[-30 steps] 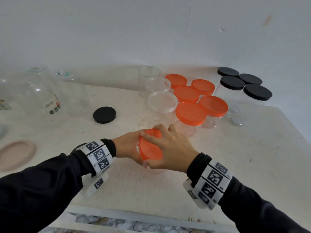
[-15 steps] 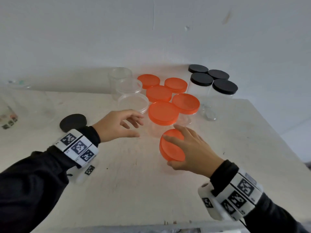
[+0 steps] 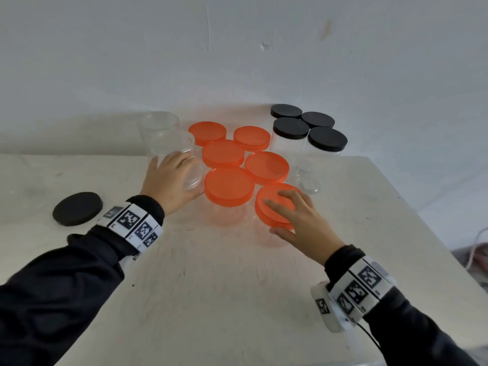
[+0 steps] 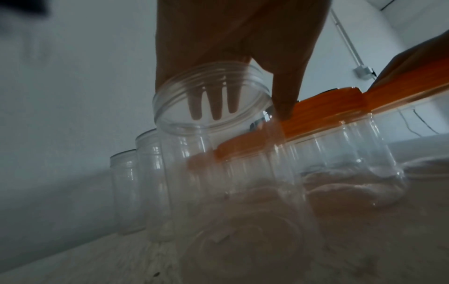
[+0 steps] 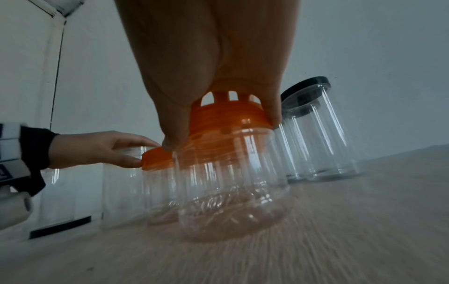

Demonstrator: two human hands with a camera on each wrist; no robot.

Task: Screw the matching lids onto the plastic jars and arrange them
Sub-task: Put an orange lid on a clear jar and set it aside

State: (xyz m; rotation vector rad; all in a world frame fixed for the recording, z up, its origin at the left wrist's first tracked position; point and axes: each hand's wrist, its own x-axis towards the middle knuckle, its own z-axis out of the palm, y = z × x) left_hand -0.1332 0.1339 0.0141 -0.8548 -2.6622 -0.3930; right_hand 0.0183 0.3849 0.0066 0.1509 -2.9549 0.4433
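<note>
My right hand (image 3: 277, 212) (image 5: 223, 123) grips from above the orange lid (image 3: 265, 194) (image 5: 226, 115) of a clear jar (image 5: 230, 182). That jar leans slightly at the front right of a cluster of orange-lidded jars (image 3: 229, 186). My left hand (image 3: 184, 170) (image 4: 248, 107) holds the rim of an open clear jar (image 3: 194, 178) (image 4: 213, 153) just left of that cluster, fingers inside the mouth and thumb outside. Two more open clear jars (image 3: 171, 142) stand behind it.
Several black-lidded jars (image 3: 327, 140) stand at the back right against the wall. A loose black lid (image 3: 78, 208) lies on the white table (image 3: 237, 286) at the left. The table's right edge runs close beside the black-lidded jars.
My right hand carried the orange-lidded jar forward and right to the cluster. My left hand let go of it, reached to the open clear jar and took its rim.
</note>
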